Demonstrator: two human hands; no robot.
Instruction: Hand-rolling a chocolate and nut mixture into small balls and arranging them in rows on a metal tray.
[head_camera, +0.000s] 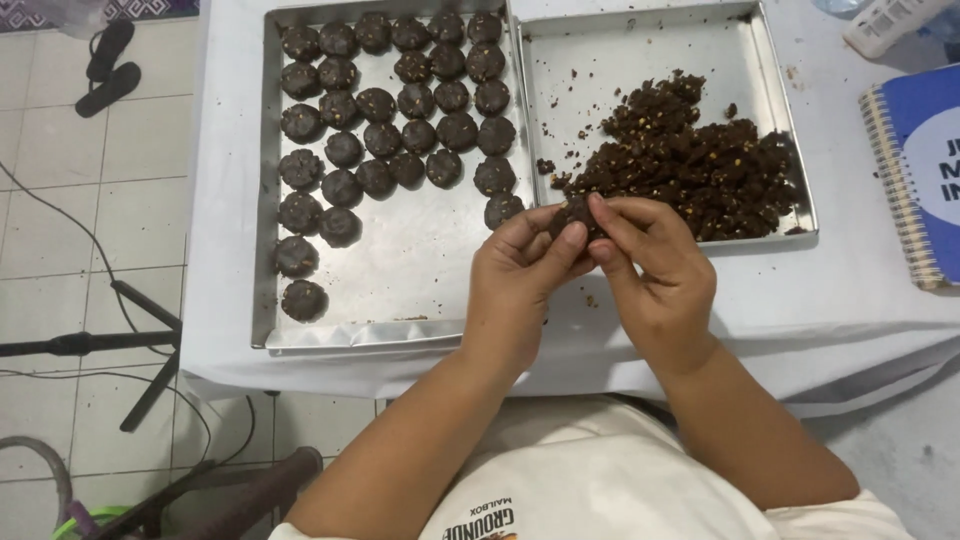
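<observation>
Dough lump (575, 213), perhaps, between both hands

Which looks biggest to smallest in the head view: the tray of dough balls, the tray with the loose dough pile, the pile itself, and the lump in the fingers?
1. Tray of dough balls
2. Tray with the loose pile
3. Dark dough pile
4. Lump pinched between left hand and right hand, despite being nearest the camera.
</observation>
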